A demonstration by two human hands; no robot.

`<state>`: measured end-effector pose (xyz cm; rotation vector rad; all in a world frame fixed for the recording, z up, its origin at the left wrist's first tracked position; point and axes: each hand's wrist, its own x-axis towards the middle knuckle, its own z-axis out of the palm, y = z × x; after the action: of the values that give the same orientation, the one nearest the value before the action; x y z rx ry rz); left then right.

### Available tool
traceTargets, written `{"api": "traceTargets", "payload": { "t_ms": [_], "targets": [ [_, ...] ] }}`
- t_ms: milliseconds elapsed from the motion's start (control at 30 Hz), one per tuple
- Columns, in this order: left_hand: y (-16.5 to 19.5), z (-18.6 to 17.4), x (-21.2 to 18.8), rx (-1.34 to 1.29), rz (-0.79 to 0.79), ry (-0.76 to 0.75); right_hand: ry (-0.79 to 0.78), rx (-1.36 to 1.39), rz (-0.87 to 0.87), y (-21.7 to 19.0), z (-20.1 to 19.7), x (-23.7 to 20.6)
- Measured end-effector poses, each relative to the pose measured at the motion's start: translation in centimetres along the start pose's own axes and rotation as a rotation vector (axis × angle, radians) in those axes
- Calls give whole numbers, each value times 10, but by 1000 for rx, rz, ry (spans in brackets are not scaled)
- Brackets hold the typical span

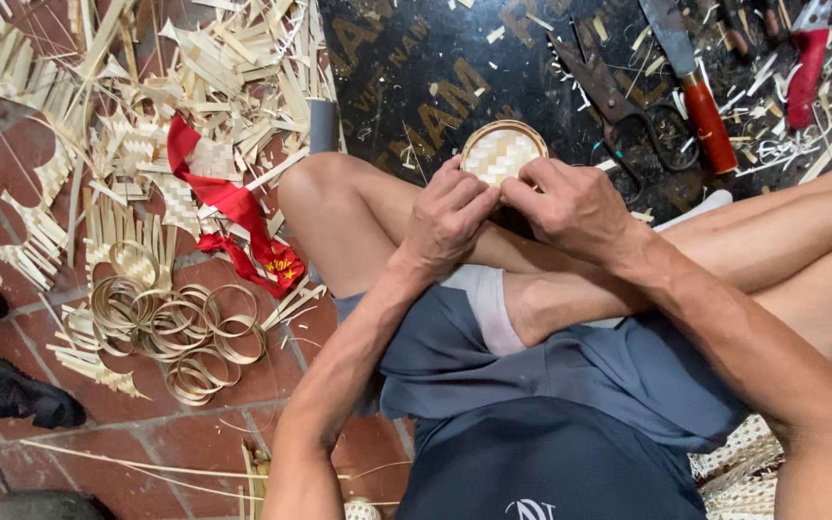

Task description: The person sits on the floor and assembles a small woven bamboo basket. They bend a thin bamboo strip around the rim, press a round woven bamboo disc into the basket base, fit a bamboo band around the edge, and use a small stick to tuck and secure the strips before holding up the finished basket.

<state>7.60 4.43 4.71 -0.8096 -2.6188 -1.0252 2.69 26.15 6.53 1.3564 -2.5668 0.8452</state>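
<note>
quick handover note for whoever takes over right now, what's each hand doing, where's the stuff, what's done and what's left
Left hand: fingers closed on the near left edge of the small round woven bamboo tray.
Right hand: gripping the tray's near right edge, fingertips pressing at the rim.
Tray sits above the crossed legs, over the black board.
Done: woven mat sits inside a round rim hoop. Left: the edge under the fingers is hidden, so check it is seated all round.
Spare bamboo hoops and cut strips lie on the tiled floor to the left; scissors and red-handled knife on the board.
</note>
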Motion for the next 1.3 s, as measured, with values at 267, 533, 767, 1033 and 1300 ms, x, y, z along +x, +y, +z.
{"api": "traceTargets", "payload": {
  "t_ms": [267,533,767,1033,1300],
  "targets": [
    [-15,-10,8,-49,139,-30,-111,21,-90,6,0,0],
    [-23,-14,12,-3,181,-111,-150,-54,-230,22,0,7],
    [-20,-13,14,0,140,-90,-157,59,-192,35,3,8],
    [-19,-10,11,-18,112,-132,-161,66,-211,37,9,2],
    [-10,-3,4,-22,13,-94,-138,81,-228,38,9,-3]
  ]
}}
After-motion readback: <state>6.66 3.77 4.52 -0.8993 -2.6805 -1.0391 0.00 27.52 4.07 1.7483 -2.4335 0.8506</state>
